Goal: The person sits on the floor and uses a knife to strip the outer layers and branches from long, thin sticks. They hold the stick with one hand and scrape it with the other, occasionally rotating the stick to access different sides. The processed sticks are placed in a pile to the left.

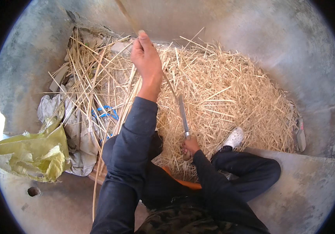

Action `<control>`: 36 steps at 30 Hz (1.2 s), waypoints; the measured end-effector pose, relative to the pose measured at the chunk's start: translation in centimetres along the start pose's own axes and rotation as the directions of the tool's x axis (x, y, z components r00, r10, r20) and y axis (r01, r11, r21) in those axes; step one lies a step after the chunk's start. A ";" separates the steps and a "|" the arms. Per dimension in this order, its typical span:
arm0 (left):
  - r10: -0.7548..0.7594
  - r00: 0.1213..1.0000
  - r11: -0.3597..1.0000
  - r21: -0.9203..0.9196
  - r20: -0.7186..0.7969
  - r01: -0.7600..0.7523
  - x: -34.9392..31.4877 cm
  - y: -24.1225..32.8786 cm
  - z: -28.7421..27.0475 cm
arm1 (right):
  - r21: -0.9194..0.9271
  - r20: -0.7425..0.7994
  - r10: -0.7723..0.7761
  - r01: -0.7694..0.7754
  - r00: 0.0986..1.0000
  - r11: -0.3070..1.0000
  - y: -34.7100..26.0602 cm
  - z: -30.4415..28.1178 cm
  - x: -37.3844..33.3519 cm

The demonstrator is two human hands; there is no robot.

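Note:
My left hand (147,56) is raised at the upper middle, its fingers closed on a long, thin bamboo-like strip (127,15). One end of the strip runs up past the fingertips. Its other part passes behind my wrist and slants down toward the knife. Low in front of my body, my right hand (191,146) grips the wooden handle of a knife (183,115) with a long, straight blade. The blade points away from me, its far end beside the strip; whether they touch I cannot tell.
A heap of pale shavings (230,91) covers the floor ahead. Long loose strips (93,82) lie crossed at left, near a blue strap (106,112) and a yellow-green sack (38,154). My white shoe (234,137) rests against the heap. A flat tool (300,136) leans by the right wall.

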State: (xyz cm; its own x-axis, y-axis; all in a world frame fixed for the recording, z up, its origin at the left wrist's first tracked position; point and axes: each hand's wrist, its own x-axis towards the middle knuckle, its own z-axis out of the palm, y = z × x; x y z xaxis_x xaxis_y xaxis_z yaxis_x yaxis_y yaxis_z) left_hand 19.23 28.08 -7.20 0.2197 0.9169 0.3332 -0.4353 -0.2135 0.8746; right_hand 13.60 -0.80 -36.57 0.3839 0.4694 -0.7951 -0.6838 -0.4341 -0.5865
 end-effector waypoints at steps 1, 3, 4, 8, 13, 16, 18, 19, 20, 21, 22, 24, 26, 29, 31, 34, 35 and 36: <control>0.016 1.000 0.999 -0.048 0.017 -0.015 -0.3 1.9 0.1 | -0.049 -0.001 -0.012 0.012 1.000 0.999 -0.6 -0.1 -1.2; 0.050 0.998 0.988 -0.151 0.042 -0.043 -0.8 5.8 0.4 | -0.152 -0.003 -0.041 0.040 0.999 0.988 -2.6 0.0 -5.0; 0.052 0.996 0.981 -0.189 0.066 -0.038 -0.9 6.9 0.5 | -0.139 0.002 -0.071 0.070 0.998 0.988 -2.7 -0.3 -6.0; 0.091 0.991 0.983 -0.171 0.093 -0.074 -2.8 7.5 0.4 | -0.296 -0.079 -0.228 0.196 0.970 0.935 -2.8 -0.4 -9.7; 0.087 0.993 0.994 -0.080 0.079 -0.081 -4.9 2.3 -0.9 | -0.659 -0.123 -0.743 0.506 0.658 0.557 -3.7 0.8 -12.0; 0.076 0.995 0.991 -0.112 0.069 -0.068 -4.6 2.4 -1.6 | -0.542 -0.179 -0.714 0.538 0.676 0.645 -5.2 2.1 -13.1; 0.072 0.996 0.990 -0.124 0.059 -0.064 -4.5 2.7 -1.8 | -0.521 -0.192 -0.692 0.525 0.696 0.672 -3.6 2.4 -11.7; 0.071 0.996 0.990 -0.126 0.059 -0.064 -4.5 2.7 -1.4 | -0.544 -0.209 -0.672 0.487 0.710 0.683 -0.5 2.0 -9.2; 0.071 0.996 0.989 -0.131 0.058 -0.062 -4.4 2.6 -1.1 | -0.568 -0.228 -0.653 0.446 0.722 0.691 2.2 1.4 -6.9; 0.080 0.995 0.992 -0.101 0.054 -0.074 -4.2 2.6 -1.0 | -0.654 -0.214 -0.518 0.273 0.828 0.705 4.0 0.6 -5.5; 0.089 0.995 0.994 -0.072 0.053 -0.085 -4.2 2.4 -0.8 | -0.729 -0.221 -0.364 0.095 0.905 0.678 5.7 -0.3 -4.5; 0.091 0.993 0.995 -0.053 0.070 -0.087 -4.2 2.4 -0.4 | -0.767 -0.251 -0.248 -0.036 0.936 0.641 8.2 -1.0 -3.1; 0.083 0.994 0.995 -0.058 0.065 -0.079 -4.3 2.9 -0.4 | -0.747 -0.235 -0.342 0.056 0.910 0.662 9.1 -1.4 -2.4; 0.093 0.994 0.993 -0.078 0.051 -0.089 -3.6 3.3 -1.5 | -0.419 -0.156 -0.066 -0.006 0.986 0.908 5.8 -0.5 -4.0; 0.075 0.996 0.991 -0.113 0.043 -0.069 -3.3 3.3 -1.8 | -0.327 -0.175 -0.151 0.087 0.973 0.941 2.8 0.6 -7.1; 0.066 0.997 0.991 -0.122 0.029 -0.062 -3.6 3.1 -1.7 | -0.540 -0.217 -0.603 0.421 0.767 0.729 0.9 1.7 -9.9; 0.063 0.998 0.993 -0.104 0.020 -0.061 -3.7 2.9 -1.7 | -0.529 -0.215 -0.623 0.447 0.752 0.721 0.2 1.9 -9.8; 0.059 0.998 0.995 -0.082 0.013 -0.058 -3.8 2.8 -2.0 | -0.513 -0.214 -0.639 0.471 0.739 0.717 -1.5 2.7 -10.6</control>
State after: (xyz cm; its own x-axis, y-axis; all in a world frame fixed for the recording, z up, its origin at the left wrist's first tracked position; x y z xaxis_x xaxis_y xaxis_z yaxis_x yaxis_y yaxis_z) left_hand 15.48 24.66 -6.75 0.2052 0.8981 0.3891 -0.5171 -0.2381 0.8222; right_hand 8.84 -3.01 -26.90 0.8534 0.4596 -0.2459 0.0090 -0.4847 -0.8746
